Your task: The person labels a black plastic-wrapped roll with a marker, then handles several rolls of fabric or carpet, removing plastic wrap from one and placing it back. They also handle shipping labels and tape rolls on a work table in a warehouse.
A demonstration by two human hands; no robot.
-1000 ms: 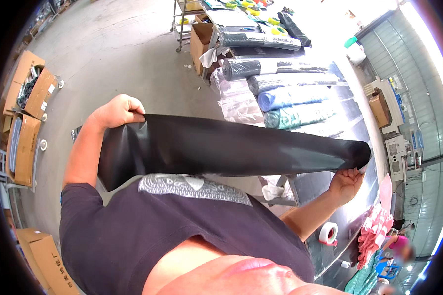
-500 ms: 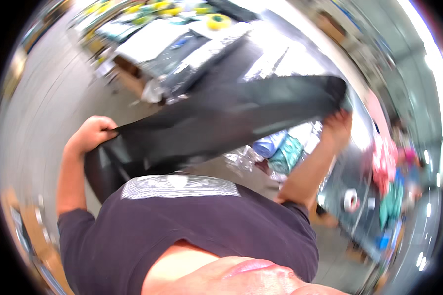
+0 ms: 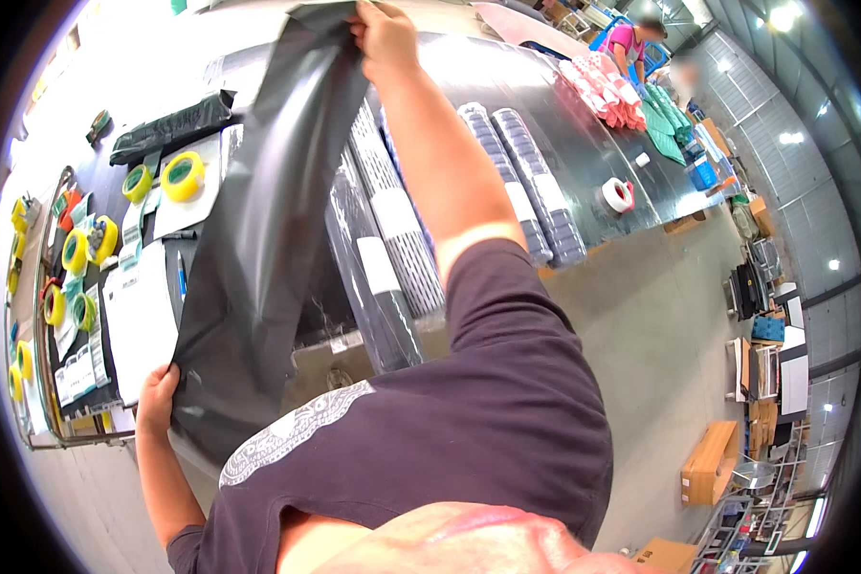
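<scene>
A long black plastic bag [image 3: 258, 201] is stretched between my two hands, hanging over the table's near edge. My right hand [image 3: 387, 43] is closed on its far, upper end, with the arm reaching out. Lower down, my left hand [image 3: 156, 397] pinches the bag's near left edge. Partly behind the bag lie a plastic-wrapped dark roll [image 3: 378, 258] with a white label and a patterned roll [image 3: 402, 220]. To the right of my right forearm are two dark striped rolls [image 3: 521, 182].
The dark table [image 3: 545, 81] holds a white tape roll [image 3: 618, 195], a black wrapped parcel [image 3: 172, 127] and pink fabric [image 3: 603, 91]. Left are yellow tape rolls [image 3: 182, 176], white paper [image 3: 143, 306] and a blue pen [image 3: 182, 275]. A person [image 3: 625, 46] stands at the far right.
The view has turned toward the table. My right hand has gone far out and up with its end of the bag, which now runs steeply away from me. Both hands keep their hold.
</scene>
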